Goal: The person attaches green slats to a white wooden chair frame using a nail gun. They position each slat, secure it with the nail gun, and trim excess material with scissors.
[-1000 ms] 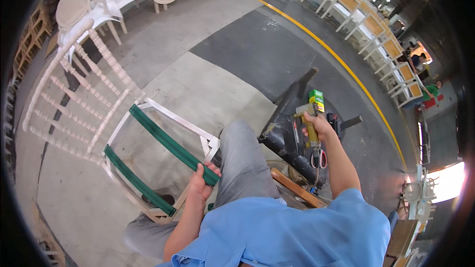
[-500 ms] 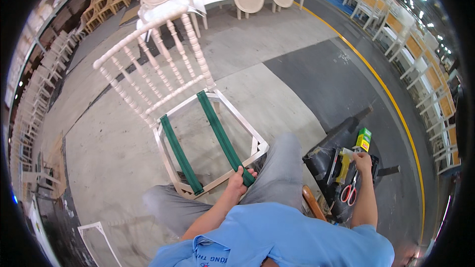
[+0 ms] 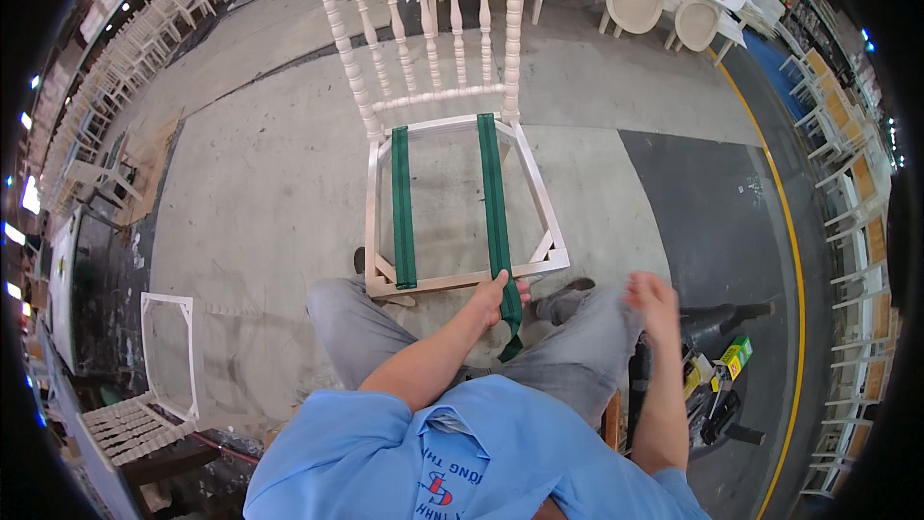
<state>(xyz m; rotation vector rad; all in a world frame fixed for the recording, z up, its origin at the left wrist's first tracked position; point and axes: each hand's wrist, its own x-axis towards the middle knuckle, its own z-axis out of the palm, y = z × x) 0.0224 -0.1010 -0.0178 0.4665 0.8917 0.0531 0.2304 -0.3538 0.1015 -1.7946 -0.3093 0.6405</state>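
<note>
A chair frame [image 3: 373, 221] in pale wood, with a turned-spindle back [image 3: 423, 34], stands before my knees. Two green webbing straps run from the rear to the front of its seatless frame: a left strap [image 3: 402, 207] and a right strap [image 3: 494, 193]. My left hand [image 3: 493, 297] is closed round the right strap at the front rail, and the loose end hangs below the fingers. Over my right knee, my right hand [image 3: 654, 306] is raised and smeared by motion; whether it holds anything does not show.
At my right, a dark stool [image 3: 707, 327] bears a green-yellow box [image 3: 736, 356] and several tools. Another chair frame [image 3: 197, 356] lies at lower left. Rows of pale chairs [image 3: 847, 221] line both sides; round-backed chairs [image 3: 635, 2] lie on a covered table at the back.
My right hand has left the tools on the stool and come up over my right knee. The left hand keeps the strap. The view has turned, with the chair now more upright in it.
</note>
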